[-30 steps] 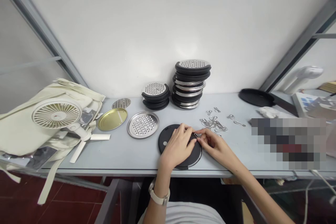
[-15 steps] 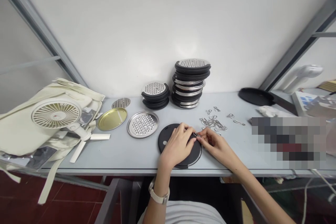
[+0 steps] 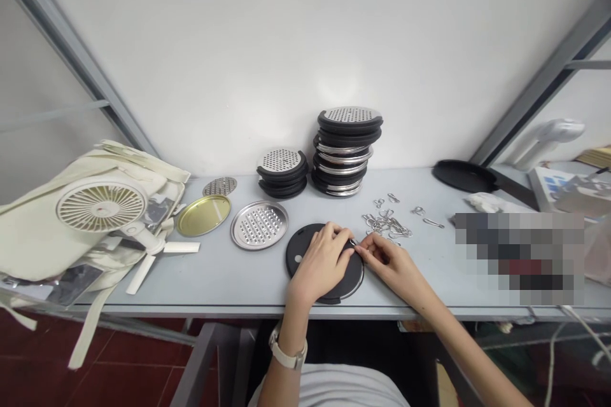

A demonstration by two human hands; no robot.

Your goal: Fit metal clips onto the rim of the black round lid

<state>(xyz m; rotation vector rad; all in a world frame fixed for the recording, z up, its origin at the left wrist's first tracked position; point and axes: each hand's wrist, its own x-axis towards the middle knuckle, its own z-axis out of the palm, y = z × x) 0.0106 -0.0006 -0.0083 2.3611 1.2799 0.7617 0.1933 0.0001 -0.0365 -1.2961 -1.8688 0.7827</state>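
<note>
A black round disc [image 3: 300, 243] with a thin silver rim at its lower right lies flat near the table's front edge. My left hand [image 3: 323, 264] lies over it with bent fingers, thumb and fingertips gripping near its right edge. My right hand [image 3: 387, 260] pinches a small metal wire clip [image 3: 353, 242] at that same edge, beside the left fingertips. Fingers hide most of the clip, so I cannot tell whether it passes through the disc. Several loose wire clips [image 3: 389, 225] lie in a pile just beyond my right hand.
Behind stand a tall stack [image 3: 341, 152] and a shorter stack [image 3: 282, 175] of black-rimmed perforated discs. A metal grater disc [image 3: 260, 225] and a gold lid [image 3: 203, 216] lie left, near a white fan [image 3: 102, 208] on a cream bag [image 3: 33, 229]. A black pan [image 3: 464, 176] sits right.
Both hands stay at the disc's right edge. The clip between them has turned slightly and shows less now; my right fingertips have shifted a little.
</note>
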